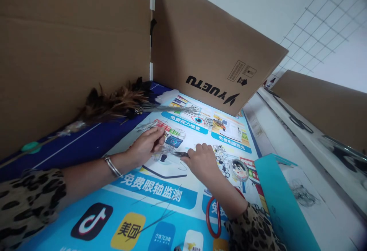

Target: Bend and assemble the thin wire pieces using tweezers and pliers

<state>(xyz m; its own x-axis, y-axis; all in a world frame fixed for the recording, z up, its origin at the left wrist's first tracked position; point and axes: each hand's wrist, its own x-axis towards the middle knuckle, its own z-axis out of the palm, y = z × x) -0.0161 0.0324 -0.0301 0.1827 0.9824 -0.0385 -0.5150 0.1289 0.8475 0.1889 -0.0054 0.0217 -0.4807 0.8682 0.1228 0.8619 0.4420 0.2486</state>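
My left hand (147,144) rests on a printed blue poster (160,193) that covers the table, fingers pinched on a small silver wire piece near a bundle of thin wires (146,125). My right hand (202,161) lies a little to the right, fingers curled round the dark tip of a small tool (181,154) that points toward the left hand. A silver bangle (112,166) sits on my left wrist. Both sleeves have a leopard print.
Brown feathers (114,104) with long wire stems (172,109) lie at the back left. Cardboard walls (212,52) stand around the table. Red-handled scissors (213,214) lie under my right forearm. A teal box (281,201) with wire rings stands right. Loose wires (160,216) cross the poster.
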